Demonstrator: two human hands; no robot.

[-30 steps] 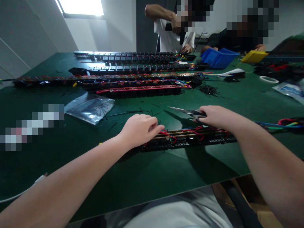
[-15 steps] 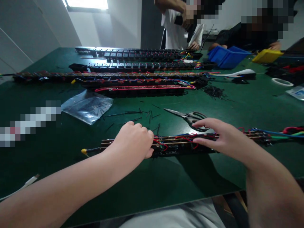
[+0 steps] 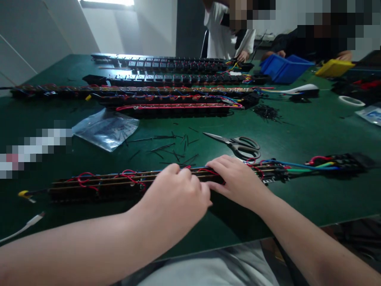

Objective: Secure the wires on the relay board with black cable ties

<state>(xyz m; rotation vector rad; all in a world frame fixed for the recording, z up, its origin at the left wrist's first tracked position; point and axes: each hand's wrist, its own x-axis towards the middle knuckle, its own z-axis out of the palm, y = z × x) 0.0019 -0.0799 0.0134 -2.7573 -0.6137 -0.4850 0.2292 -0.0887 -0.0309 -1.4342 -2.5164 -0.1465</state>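
A second earlier my right hand (image 3: 235, 180) had been on the scissors (image 3: 238, 145). By this moment it had let them go, and they lay shut on the table (image 3: 312, 131) just behind the strip (image 3: 98, 186), touched by nothing. The hand itself had come onto the strip's middle. Its fingers were stretched out and held together, lying flat along the top rails and pointing toward the strip's left end.

My left hand (image 3: 175, 194) had closed in from the left until the two hands touched over the strip. Its fingers were curled down over the strip's near edge, knuckles toward me. I could not tell whether they pinched a wire beneath or only pressed.

Far more of the strip showed than before. It lay lengthwise across the near table, from the yellow-tipped lead at its left end to the blue, green and red wires at its right.

So the cutting tool was out of play and both hands were on the strip itself.

Behind the strip lay black clippings (image 3: 172, 145) and a clear bag (image 3: 105, 129) — farther back, more strips (image 3: 178, 109) in rows.
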